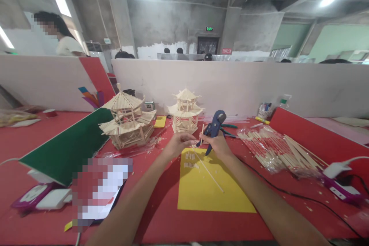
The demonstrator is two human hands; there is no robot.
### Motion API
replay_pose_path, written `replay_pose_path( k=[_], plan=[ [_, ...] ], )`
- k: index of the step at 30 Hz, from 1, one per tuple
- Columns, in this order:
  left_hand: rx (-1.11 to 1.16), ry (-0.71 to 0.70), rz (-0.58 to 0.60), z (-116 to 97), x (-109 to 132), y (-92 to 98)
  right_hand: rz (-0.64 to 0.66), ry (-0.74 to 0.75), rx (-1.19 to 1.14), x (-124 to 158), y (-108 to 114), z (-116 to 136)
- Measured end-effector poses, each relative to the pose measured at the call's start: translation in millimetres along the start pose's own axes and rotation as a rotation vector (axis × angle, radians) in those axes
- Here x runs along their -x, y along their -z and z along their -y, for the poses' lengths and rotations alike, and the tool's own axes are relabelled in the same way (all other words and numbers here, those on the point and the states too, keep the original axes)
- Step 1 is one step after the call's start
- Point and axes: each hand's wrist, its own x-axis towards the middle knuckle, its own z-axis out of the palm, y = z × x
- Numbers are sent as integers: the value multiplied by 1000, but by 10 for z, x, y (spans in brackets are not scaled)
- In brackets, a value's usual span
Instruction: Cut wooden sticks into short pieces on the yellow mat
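Note:
My right hand [219,145] is closed around a blue-handled cutter [213,126] held tilted over the far edge of a yellow sheet [213,196]. A short wooden stick [202,132] stands up by that hand's fingers. To its left, my left hand [181,144] has its fingertips drawn together near small wood bits; whether something is between them is hidden. Short cut stick pieces [190,165] lie in two rows on the sheet, and a long thin stick [211,177] slants across it.
Two stick pagoda models, a wide one [127,121] and a narrower one [186,111], stand behind. Bagged sticks [271,148] lie right, past a black cable [276,187]. A phone [115,184], a green board [72,142] and a purple power strip [31,198] are left.

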Motion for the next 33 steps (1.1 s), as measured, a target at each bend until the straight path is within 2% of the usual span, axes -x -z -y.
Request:
replay_pose_path(
  k=[4,9,15,24,30,33],
  plan=[
    [43,36,0,-22,16,-32,-40,-48,7,-12,13,-35],
    [18,55,9,9,9,-61,43,-57,15,12,6,6],
    [93,69,36,26,0,-77,152,24,78,53,-21,43],
    [171,139,8,47,28,-91,33,-1,156,27,-20,-8],
    [171,161,19,23,30,-90,102,35,186,49,-27,-6],
    [151,151,30,32,24,-82,97,52,226,51,-25,-17]
  ],
)
